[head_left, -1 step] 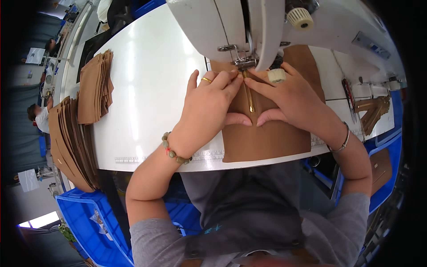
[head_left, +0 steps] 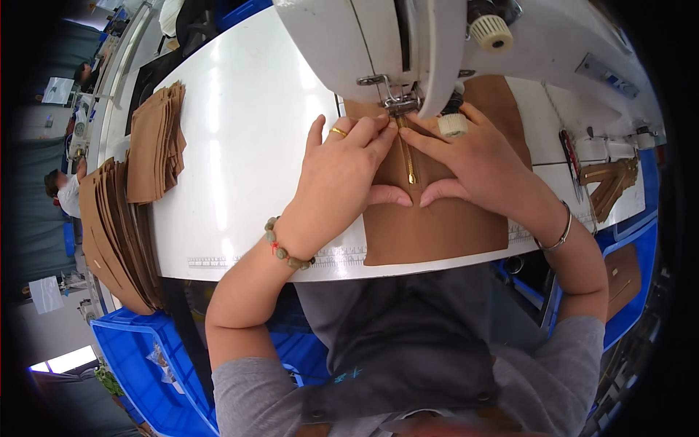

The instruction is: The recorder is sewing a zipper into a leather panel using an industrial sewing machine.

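A brown panel [head_left: 437, 237], leather-like in look, lies flat under the presser foot [head_left: 402, 106] of a white sewing machine [head_left: 349, 51]. Down its middle runs a gold-toothed zipper [head_left: 411, 167], its upper end reaching the foot. My left hand [head_left: 338, 164] rests open on the panel left of the zipper, fingertips close to the foot, thumb pointing inward. On the other side my right hand [head_left: 480, 160] also lies open, fingers spread and partly hidden behind a cream knob [head_left: 453, 124]. Both thumbs press the panel just below the zipper's lower end, a small gap between them.
Stacks of brown pieces [head_left: 154, 146] lie on the white table [head_left: 233, 146] at the left. Scissors-like tools [head_left: 570, 160] and brown strips [head_left: 611, 182] lie at the right. Blue crates [head_left: 145, 364] stand below the table edge. Another person [head_left: 67, 191] sits far left.
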`<move>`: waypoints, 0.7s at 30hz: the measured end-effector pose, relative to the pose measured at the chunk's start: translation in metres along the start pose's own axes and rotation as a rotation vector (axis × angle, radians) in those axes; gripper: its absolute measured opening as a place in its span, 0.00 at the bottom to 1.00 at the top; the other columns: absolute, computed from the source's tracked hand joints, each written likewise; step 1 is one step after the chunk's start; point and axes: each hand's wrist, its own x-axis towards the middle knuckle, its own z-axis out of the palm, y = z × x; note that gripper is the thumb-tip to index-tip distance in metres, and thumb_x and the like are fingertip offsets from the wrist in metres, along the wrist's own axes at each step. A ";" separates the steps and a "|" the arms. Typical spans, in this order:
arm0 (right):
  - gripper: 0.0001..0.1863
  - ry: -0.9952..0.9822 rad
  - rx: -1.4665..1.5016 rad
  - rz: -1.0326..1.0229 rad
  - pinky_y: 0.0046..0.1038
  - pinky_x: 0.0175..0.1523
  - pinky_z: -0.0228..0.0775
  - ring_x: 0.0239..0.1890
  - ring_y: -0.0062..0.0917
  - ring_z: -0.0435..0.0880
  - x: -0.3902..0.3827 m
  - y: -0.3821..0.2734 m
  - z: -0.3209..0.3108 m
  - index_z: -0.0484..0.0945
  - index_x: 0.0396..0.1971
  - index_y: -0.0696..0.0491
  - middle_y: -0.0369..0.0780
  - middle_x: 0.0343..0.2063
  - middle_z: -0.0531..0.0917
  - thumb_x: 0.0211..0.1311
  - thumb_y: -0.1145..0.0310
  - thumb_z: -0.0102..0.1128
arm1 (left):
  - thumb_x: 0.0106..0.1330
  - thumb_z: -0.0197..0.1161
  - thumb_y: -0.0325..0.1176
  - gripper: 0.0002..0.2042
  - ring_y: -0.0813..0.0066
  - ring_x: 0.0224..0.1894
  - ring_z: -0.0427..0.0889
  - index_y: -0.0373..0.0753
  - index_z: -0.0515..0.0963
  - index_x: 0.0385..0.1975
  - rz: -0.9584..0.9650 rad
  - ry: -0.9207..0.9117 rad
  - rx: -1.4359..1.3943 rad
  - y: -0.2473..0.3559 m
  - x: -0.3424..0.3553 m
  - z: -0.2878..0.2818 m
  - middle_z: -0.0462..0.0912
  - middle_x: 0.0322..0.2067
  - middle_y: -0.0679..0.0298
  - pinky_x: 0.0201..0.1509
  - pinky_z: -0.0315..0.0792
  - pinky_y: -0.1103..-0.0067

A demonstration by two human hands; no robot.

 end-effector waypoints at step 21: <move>0.33 0.070 0.022 -0.035 0.43 0.68 0.69 0.59 0.37 0.80 -0.009 -0.004 0.000 0.85 0.51 0.51 0.40 0.54 0.84 0.48 0.44 0.74 | 0.53 0.79 0.49 0.38 0.51 0.68 0.77 0.34 0.79 0.63 -0.004 0.125 -0.268 0.000 -0.025 0.016 0.79 0.65 0.57 0.67 0.78 0.66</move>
